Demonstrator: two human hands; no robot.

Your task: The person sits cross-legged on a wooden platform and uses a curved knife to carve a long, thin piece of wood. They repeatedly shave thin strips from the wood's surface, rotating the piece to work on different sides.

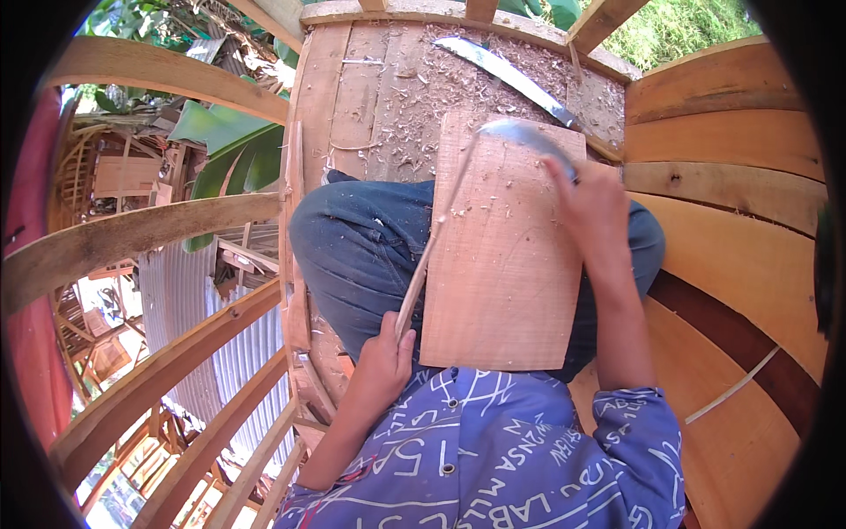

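A flat wooden board [507, 264] lies across my lap, over my blue jeans. My left hand [385, 357] grips the near end of a thin wooden stick [429, 256] that runs up along the board's left edge. My right hand [589, 198] is closed on the handle of a curved knife [527, 135], its blade blurred above the stick's far end at the board's top edge.
A second long blade [509, 75] lies on the plank floor [370, 97] among wood shavings. Curved wooden ribs [132, 234] stand at the left with open gaps over a metal roof below. Wooden hull planks [740, 229] rise at the right.
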